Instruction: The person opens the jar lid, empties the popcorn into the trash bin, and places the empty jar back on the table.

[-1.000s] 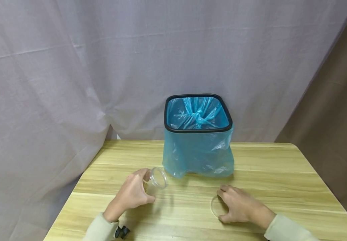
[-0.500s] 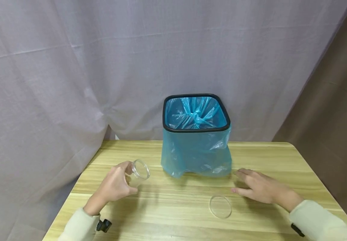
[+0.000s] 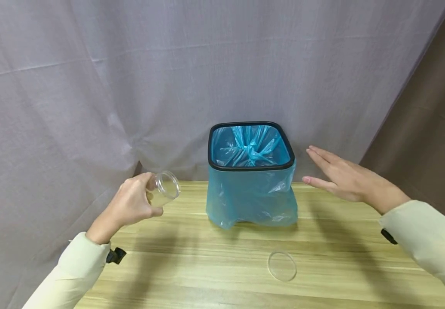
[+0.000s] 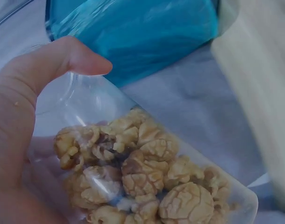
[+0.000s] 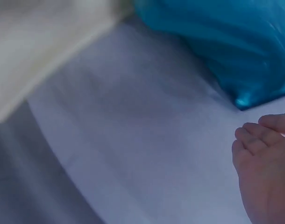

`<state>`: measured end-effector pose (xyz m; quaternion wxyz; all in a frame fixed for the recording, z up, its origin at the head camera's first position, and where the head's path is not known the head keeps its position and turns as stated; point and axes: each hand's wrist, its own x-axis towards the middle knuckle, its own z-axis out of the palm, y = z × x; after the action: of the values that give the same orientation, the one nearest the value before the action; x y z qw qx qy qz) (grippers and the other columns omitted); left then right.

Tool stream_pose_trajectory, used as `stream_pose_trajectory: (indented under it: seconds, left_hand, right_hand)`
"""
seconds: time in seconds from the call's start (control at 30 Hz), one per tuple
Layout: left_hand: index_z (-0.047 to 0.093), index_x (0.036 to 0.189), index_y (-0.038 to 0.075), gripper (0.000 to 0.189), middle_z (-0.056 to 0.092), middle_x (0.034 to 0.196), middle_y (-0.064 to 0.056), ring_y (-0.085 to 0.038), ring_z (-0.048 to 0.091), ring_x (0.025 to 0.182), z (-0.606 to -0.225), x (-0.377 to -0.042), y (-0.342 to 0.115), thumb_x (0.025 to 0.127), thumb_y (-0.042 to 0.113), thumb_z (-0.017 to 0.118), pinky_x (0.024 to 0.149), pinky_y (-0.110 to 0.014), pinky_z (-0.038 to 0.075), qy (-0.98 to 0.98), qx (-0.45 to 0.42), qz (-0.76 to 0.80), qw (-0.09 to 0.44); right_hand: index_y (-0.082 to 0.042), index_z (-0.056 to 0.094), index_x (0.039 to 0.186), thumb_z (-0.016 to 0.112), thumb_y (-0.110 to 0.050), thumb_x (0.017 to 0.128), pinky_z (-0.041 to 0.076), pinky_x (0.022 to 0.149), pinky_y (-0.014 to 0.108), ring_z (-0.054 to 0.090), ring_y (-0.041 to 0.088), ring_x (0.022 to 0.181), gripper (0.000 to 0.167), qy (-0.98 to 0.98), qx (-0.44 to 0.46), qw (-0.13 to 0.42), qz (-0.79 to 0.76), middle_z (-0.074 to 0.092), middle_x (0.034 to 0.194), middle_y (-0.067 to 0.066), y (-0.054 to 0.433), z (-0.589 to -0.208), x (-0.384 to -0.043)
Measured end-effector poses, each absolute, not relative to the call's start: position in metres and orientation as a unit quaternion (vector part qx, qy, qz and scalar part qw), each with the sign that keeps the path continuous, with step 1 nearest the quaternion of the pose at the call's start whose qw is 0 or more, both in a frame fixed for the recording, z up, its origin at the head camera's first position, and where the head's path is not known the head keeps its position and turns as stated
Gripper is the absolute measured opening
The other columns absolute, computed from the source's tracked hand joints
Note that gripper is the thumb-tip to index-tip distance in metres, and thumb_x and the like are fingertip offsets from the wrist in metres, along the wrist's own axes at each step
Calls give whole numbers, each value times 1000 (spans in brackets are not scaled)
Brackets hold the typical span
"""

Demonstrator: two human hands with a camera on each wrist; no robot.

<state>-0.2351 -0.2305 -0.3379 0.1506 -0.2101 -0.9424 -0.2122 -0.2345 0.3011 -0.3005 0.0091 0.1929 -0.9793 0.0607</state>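
My left hand (image 3: 129, 201) grips a clear jar (image 3: 167, 191), raised over the table's left side with its uncapped mouth tilted toward the bin. In the left wrist view, walnut kernels (image 4: 145, 170) lie inside the jar, and the thumb curls over its neck. My right hand (image 3: 348, 176) is raised at the right of the bin, fingers straight and holding nothing. The right wrist view catches only part of that hand's palm and fingers (image 5: 257, 137). A clear round lid (image 3: 282, 267) lies flat on the table in front of the bin.
A bin with a black rim (image 3: 251, 168) and a blue plastic liner (image 3: 251, 197) stands at the back middle of the wooden table (image 3: 214, 257). Grey curtain (image 3: 129, 86) hangs right behind it, and a brown curtain (image 3: 427, 107) hangs at the right.
My right hand has let go of the lid, leaving it on the table, and moved up and right beside the bin. The left hand has lifted the jar up and left.
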Motion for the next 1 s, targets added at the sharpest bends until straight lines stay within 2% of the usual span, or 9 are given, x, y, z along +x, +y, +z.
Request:
stream_pose_trajectory:
  seconds: [0.2, 0.37, 0.57, 0.73, 0.87, 1.0]
  left_hand:
    - [66, 107, 4, 61, 71, 98, -11, -30, 68, 88, -295, -249, -219, 55, 21, 94, 79, -51, 59, -946, -225, -164, 167]
    - [64, 105, 5, 61, 70, 98, -11, -32, 68, 88, -266, -263, -201, 56, 22, 96, 78, -51, 59, -946, -232, -146, 173]
    - [60, 100, 7, 56, 67, 97, -10, -33, 66, 86, -245, -279, -180, 58, 24, 94, 77, -51, 57, -946, -236, -120, 186]
    - [61, 105, 6, 61, 67, 102, -10, -35, 66, 93, -234, -291, -161, 58, 25, 94, 82, -53, 57, -946, -245, -106, 185]
    - [62, 111, 6, 62, 67, 104, -9, -33, 65, 95, -232, -299, -147, 59, 20, 93, 84, -49, 58, -943, -260, -98, 185]
    - [59, 108, 7, 59, 64, 99, -7, -30, 62, 90, -231, -307, -136, 61, 18, 93, 81, -44, 57, -942, -267, -80, 187]
  right_hand:
    - [-9, 8, 170, 49, -65, 103, 23, 127, 68, 18, 45, 162, 96, -976, 215, 24, 35, 11, 178, 18, 278, -266, -250]
    - [-10, 7, 170, 47, -71, 101, 17, 130, 64, 13, 42, 164, 101, -976, 216, 21, 21, 8, 179, 16, 261, -256, -261]
    - [-7, 8, 170, 43, -74, 100, 19, 129, 65, 14, 44, 163, 103, -976, 216, 23, 16, 8, 178, 17, 248, -255, -273]
    - [-6, 8, 169, 41, -74, 101, 19, 129, 65, 14, 45, 163, 101, -976, 216, 18, 16, 7, 178, 18, 244, -262, -277]
    - [-6, 9, 169, 39, -73, 102, 19, 129, 65, 14, 46, 163, 100, -977, 210, 18, 17, 7, 178, 19, 244, -270, -279]
    - [-5, 9, 169, 38, -73, 103, 19, 130, 64, 14, 46, 163, 99, -978, 207, 16, 20, 7, 178, 19, 245, -276, -279]
